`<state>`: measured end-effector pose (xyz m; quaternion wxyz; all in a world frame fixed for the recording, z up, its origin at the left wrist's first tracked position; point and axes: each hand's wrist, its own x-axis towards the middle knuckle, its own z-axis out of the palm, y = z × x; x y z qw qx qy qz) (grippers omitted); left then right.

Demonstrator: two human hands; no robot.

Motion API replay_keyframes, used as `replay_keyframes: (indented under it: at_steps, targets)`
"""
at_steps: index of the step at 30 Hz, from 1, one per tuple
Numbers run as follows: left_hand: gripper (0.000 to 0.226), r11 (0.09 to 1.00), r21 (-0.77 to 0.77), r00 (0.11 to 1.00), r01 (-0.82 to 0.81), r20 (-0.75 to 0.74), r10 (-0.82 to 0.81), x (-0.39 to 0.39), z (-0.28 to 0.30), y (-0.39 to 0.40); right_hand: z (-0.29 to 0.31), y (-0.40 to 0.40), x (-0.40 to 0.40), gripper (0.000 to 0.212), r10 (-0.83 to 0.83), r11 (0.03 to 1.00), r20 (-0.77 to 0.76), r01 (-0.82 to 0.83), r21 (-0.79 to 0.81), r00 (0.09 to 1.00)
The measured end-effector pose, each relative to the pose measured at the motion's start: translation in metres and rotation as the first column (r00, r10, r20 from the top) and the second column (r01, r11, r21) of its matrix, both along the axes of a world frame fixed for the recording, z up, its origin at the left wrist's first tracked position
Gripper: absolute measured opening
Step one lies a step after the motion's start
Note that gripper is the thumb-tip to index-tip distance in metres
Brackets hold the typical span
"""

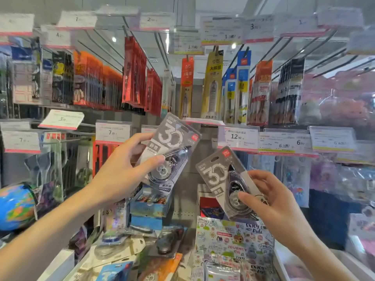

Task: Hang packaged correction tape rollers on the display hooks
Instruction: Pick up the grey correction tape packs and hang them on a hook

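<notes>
Our left hand (123,169) and right hand (272,196) each grip a tilted pack (172,151), (227,185), so its hang-hole could miss the hook.

Both arms are raised forward, bare forearms entering from the lower corners. The left hand (123,169) is held higher, near centre, palm turned inward; its thumb is pressed across the front of a pack (170,151), with the fingers curled behind. The right hand (269,199) is held lower and to the right, wrist bent slightly back; a second pack (227,183) is pinched between thumb in front and fingers behind its right edge. The hands are kept apart, not touching.
</notes>
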<state>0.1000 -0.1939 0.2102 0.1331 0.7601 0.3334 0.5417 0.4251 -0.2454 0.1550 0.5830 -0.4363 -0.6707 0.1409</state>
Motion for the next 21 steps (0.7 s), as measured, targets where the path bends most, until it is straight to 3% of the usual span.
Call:
replay_keyframes:
  at_steps: [7,14,21]
  targets:
    - [0.045,0.999,0.038,0.996,0.029,0.082,-0.032,0.003,0.009,0.009,-0.015,0.014,-0.03,0.035,0.069,0.997,0.051,-0.068,-0.035,0.996]
    - [0.053,0.998,0.064,0.992,0.025,0.119,-0.033,0.006,0.017,0.009,-0.014,0.036,-0.054,0.032,0.152,0.988,-0.177,-0.149,0.031,0.972]
    - [0.049,0.998,0.063,0.993,0.013,0.119,-0.021,0.006,0.015,0.009,-0.013,0.044,-0.067,0.037,0.191,0.981,-0.255,-0.179,0.07,0.948]
